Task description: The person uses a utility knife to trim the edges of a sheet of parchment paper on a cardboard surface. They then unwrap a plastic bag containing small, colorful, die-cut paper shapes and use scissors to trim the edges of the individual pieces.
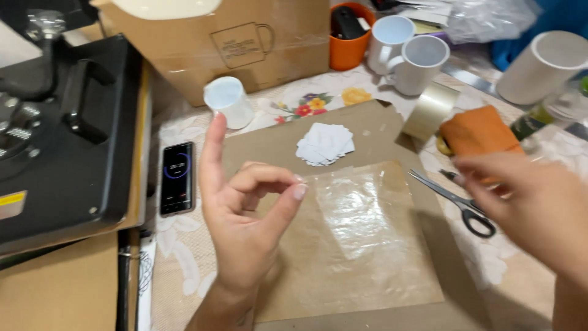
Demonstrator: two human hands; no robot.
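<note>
Two bare hands hover above a sheet of brown kraft paper [367,135] spread on the counter [184,257]. The left hand [245,208] is raised, index finger straight up, thumb and middle finger pinched together; whether a scrap of clear tape sits between them cannot be told. The right hand [527,202] is blurred, fingers loosely spread, holding nothing visible, just beside the scissors [456,199].

On the brown paper lies a clear plastic sheet [361,220], glossy and wrinkled, roughly square. Beyond it rests a small pile of white paper squares [324,145], matte and fanned unevenly. A roll of clear tape [429,110] stands tilted at the paper's far right corner, near a folded orange cloth [478,132].

Judged from this layout, the step in hand is preparation of the plastic sheet and the white squares; the next move seems to call for a fine fingertip grip, since the film is thin and slippery.

Also present: white ceramic mugs [419,64], smooth and cylindrical; a cardboard box [245,43]; a dark phone [177,178] with a lit screen; a black heat press [61,122] at the left.
</note>
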